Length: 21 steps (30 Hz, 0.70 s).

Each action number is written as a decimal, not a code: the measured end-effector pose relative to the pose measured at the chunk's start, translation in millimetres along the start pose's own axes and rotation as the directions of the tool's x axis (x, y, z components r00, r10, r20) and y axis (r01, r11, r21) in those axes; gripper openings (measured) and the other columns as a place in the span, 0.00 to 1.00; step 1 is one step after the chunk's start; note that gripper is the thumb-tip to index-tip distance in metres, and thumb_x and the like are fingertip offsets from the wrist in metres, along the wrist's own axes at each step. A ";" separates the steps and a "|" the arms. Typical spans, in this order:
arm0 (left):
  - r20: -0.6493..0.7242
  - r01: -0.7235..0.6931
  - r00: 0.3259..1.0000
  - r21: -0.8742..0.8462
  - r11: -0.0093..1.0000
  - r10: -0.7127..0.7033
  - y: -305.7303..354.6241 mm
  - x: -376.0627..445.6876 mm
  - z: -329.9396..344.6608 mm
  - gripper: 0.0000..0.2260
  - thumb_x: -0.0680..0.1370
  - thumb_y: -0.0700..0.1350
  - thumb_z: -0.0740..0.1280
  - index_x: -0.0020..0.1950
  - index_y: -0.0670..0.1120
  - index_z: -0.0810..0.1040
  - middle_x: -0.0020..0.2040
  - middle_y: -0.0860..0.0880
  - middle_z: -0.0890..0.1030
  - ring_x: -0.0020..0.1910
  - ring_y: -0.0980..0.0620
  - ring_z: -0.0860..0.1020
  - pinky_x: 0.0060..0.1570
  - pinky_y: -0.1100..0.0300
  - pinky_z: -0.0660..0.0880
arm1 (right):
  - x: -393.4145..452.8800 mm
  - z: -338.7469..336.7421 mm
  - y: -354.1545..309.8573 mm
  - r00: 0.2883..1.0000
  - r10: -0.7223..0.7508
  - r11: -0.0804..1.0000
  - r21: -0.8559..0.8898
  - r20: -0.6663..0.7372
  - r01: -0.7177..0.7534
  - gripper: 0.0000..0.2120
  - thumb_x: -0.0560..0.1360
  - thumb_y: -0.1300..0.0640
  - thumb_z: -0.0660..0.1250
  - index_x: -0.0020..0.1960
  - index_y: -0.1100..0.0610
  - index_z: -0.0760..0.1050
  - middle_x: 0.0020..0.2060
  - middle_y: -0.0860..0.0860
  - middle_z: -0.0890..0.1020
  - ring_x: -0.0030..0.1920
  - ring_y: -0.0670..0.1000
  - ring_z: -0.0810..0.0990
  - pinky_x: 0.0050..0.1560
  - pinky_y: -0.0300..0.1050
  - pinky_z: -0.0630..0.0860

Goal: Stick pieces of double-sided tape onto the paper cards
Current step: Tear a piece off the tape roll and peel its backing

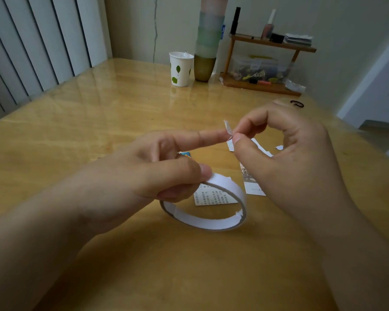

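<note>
My left hand (166, 162) grips a thin white roll of double-sided tape (211, 218) between thumb and lower fingers, held just above the wooden table (99, 122). Its index finger points right and touches a small white tape piece (227, 127). My right hand (285, 153) pinches that piece between thumb and index finger. Beneath the hands lie paper cards: one with printed text (213, 197), one partly hidden under my right hand (252, 187), and a small colourful one (185, 154) behind my left thumb.
A white paper cup with green leaves (180, 68) and a tall stack of cups (208, 41) stand at the back. A small wooden shelf (267, 63) with bottles and a clear box sits at the back right. A black hair tie (297, 103) lies near it.
</note>
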<state>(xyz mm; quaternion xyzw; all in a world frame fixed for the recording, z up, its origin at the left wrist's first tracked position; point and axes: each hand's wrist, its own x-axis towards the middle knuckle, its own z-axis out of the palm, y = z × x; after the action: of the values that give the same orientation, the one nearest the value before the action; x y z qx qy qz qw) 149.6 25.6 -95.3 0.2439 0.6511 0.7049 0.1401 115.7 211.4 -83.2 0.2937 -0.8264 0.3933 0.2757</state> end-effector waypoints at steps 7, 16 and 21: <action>-0.004 0.000 1.000 -0.008 1.000 0.000 0.9 -0.4 -0.7 0.22 0.67 0.46 0.68 0.61 0.56 0.78 0.25 0.52 0.61 0.24 0.57 0.60 0.30 0.62 0.56 | 2.0 -0.9 0.5 0.984 0.147 0.951 0.260 0.100 -0.169 0.07 0.68 0.61 0.67 0.34 0.49 0.76 0.34 0.44 0.80 0.38 0.39 0.75 0.44 0.30 0.69; 0.012 0.007 1.000 -0.028 1.000 -0.007 1.7 -0.2 0.3 0.22 0.68 0.45 0.67 0.62 0.54 0.78 0.24 0.55 0.63 0.23 0.59 0.61 0.28 0.68 0.60 | 4.1 -1.1 5.2 0.953 0.235 0.886 0.362 0.192 -0.292 0.06 0.68 0.57 0.66 0.33 0.49 0.76 0.39 0.53 0.84 0.41 0.50 0.79 0.50 0.52 0.72; -0.039 -0.010 0.999 -0.020 1.000 0.009 2.3 0.3 0.2 0.22 0.67 0.45 0.67 0.61 0.55 0.79 0.24 0.54 0.60 0.23 0.58 0.60 0.42 0.46 0.51 | 4.7 -5.7 5.5 0.968 0.203 0.906 0.346 0.147 -0.242 0.03 0.68 0.52 0.67 0.37 0.49 0.79 0.41 0.52 0.84 0.46 0.54 0.81 0.55 0.54 0.75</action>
<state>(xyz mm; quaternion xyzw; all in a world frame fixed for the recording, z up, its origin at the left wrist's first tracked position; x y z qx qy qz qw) 149.7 25.6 -92.9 0.2320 0.6454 0.7167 0.1265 110.0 217.6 -79.6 0.2638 -0.7816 0.5511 0.1254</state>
